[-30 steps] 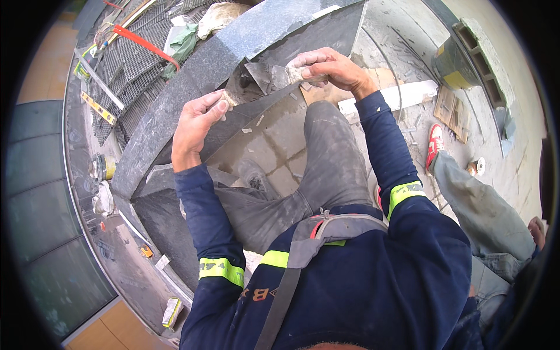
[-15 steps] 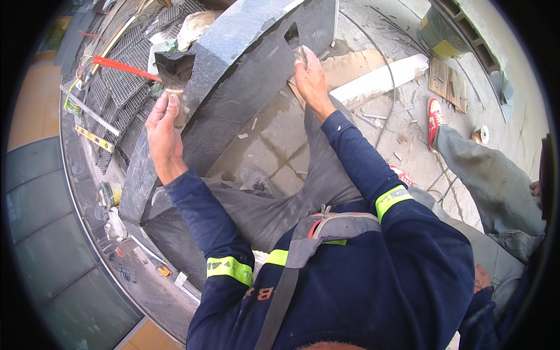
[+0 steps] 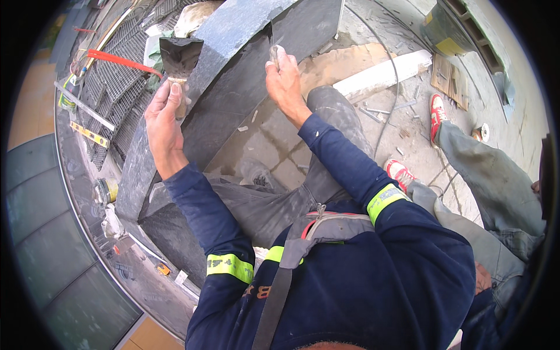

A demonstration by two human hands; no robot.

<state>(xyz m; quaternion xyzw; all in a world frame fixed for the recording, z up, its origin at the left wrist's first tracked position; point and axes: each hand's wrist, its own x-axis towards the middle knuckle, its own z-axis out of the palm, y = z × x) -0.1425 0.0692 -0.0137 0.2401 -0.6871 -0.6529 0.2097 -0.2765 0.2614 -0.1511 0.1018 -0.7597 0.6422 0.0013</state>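
Note:
My left hand (image 3: 165,133) is closed around the pale handle of a broad putty knife (image 3: 179,57). Its flared dark blade points away from me, smeared with grey stuff. Farther right, my right hand (image 3: 286,87) grips the short handle of a second putty knife (image 3: 273,53), whose blade shows nearly edge-on. Both tools are up over a boxy piece made of dark grey slabs (image 3: 233,105), with a paler blue-grey face (image 3: 220,41) along its far left side. Whether the right blade touches the slab, I cannot tell.
Black grating panels (image 3: 116,81), a red strip (image 3: 122,62) and a yellow spirit level (image 3: 89,135) lie at left. Cardboard (image 3: 350,61), a white beam (image 3: 382,76), a cable (image 3: 396,70) and a bucket (image 3: 446,30) are at right. Another person's red-and-white shoe (image 3: 436,114) stands nearby.
My right hand has moved left and slightly nearer, and its putty knife has turned from showing its blade face to nearly edge-on. My left hand has barely shifted, still holding its knife.

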